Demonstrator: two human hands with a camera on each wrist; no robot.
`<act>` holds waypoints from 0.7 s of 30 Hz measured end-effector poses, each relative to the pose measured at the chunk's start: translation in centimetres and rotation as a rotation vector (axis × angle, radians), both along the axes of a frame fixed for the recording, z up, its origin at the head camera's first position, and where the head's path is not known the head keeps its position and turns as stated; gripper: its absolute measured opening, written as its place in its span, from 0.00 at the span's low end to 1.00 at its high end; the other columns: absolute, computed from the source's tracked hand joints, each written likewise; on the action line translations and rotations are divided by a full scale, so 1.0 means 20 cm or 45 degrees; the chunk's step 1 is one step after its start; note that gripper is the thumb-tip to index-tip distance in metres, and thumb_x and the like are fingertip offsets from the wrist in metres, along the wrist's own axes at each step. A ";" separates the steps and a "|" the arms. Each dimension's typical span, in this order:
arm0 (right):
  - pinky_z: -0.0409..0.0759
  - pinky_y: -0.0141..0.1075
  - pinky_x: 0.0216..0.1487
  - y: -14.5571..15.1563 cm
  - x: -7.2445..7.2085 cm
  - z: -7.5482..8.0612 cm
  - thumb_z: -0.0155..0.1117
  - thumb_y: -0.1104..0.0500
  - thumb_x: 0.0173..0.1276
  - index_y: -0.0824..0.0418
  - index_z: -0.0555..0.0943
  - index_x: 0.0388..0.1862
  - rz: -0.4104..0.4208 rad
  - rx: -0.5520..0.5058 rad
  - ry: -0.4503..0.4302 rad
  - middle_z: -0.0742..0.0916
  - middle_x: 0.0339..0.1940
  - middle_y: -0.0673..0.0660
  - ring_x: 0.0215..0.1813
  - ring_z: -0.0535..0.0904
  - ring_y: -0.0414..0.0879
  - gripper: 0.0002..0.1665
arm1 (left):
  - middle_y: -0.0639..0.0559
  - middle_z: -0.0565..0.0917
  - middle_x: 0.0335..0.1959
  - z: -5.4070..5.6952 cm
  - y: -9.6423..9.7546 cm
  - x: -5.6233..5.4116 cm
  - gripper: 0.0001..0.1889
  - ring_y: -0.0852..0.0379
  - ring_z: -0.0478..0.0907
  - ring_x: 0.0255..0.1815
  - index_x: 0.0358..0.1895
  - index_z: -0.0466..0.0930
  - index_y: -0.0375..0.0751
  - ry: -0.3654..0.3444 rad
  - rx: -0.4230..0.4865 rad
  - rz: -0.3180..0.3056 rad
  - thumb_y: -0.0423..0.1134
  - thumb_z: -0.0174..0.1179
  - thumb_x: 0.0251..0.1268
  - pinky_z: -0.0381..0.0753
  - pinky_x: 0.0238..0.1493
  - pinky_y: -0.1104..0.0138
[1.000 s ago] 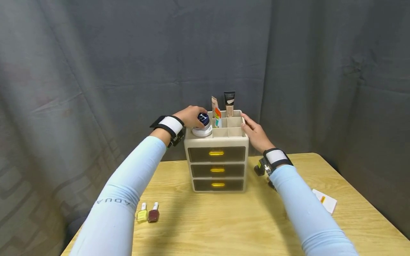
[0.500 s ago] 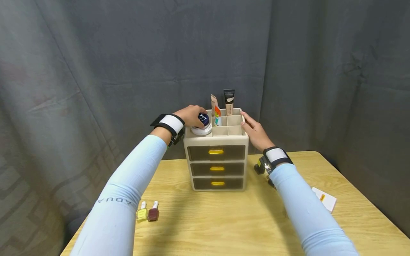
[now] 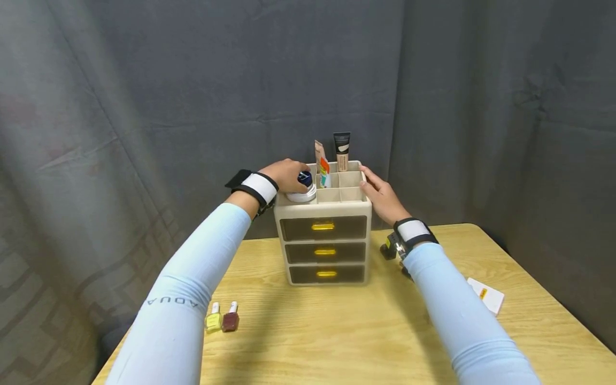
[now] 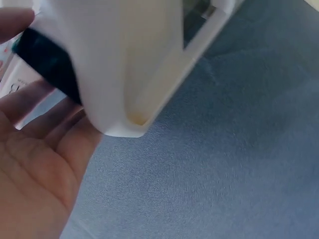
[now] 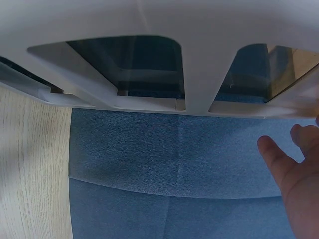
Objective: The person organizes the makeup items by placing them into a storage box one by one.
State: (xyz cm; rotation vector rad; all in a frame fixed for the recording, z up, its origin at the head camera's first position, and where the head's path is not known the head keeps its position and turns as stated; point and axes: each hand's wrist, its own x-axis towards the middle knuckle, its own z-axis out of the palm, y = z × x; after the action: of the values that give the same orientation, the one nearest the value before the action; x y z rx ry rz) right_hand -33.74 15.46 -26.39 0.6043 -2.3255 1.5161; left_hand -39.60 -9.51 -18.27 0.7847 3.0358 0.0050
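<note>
A cream desktop drawer organizer point(image 3: 323, 209) has a divided top and several dark drawers with yellow handles. My left hand point(image 3: 286, 175) grips a dark-blue-topped jar point(image 3: 305, 178) over the organizer's left top compartment. Just under the jar sits a round white container point(image 3: 302, 194). In the left wrist view the dark jar point(image 4: 50, 64) lies between thumb and fingers, close against the organizer's side. My right hand point(image 3: 382, 198) rests on the organizer's right rim with fingers extended, holding nothing. Two cosmetic tubes stand in the top: a black-capped tube point(image 3: 342, 152) and a colourful tube point(image 3: 324, 172).
On the wooden table point(image 3: 308, 342) at left stand a yellow nail polish bottle point(image 3: 213, 321) and a dark red nail polish bottle point(image 3: 230, 320). A white box point(image 3: 487, 295) lies at right, partly behind the right sleeve. A grey curtain point(image 3: 231, 80) hangs behind.
The head view has shifted slightly, so the organizer appears a little higher. Less of the jar's dark top shows beside the left hand. The right hand stays on the rim.
</note>
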 end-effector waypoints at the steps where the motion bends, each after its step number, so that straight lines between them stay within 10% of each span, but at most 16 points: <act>1: 0.52 0.45 0.72 0.00 0.01 0.00 0.44 0.62 0.79 0.68 0.54 0.76 -0.002 -0.001 -0.002 0.59 0.76 0.64 0.75 0.53 0.56 0.31 | 0.42 0.74 0.62 -0.01 0.00 0.00 0.33 0.49 0.73 0.52 0.72 0.65 0.45 0.016 -0.021 -0.008 0.47 0.61 0.64 0.73 0.50 0.59; 12: 0.52 0.44 0.72 0.05 -0.18 -0.12 0.46 0.55 0.79 0.57 0.55 0.78 0.002 -0.030 0.015 0.59 0.77 0.56 0.76 0.52 0.51 0.31 | 0.43 0.76 0.58 -0.03 0.00 -0.03 0.33 0.49 0.73 0.45 0.73 0.61 0.44 0.020 -0.078 -0.045 0.48 0.56 0.67 0.70 0.43 0.59; 21: 0.53 0.44 0.72 0.05 -0.20 -0.14 0.46 0.52 0.79 0.55 0.56 0.78 -0.019 -0.001 0.027 0.60 0.77 0.55 0.76 0.53 0.50 0.31 | 0.43 0.72 0.65 -0.05 -0.01 -0.04 0.32 0.49 0.71 0.56 0.75 0.59 0.45 0.005 -0.049 -0.032 0.49 0.53 0.70 0.70 0.53 0.58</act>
State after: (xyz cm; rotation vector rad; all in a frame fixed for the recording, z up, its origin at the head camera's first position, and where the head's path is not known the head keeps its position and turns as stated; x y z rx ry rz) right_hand -37.67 16.48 -29.09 0.5986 -2.3081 1.4972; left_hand -40.48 -9.65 -19.34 0.8209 3.0194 -0.0551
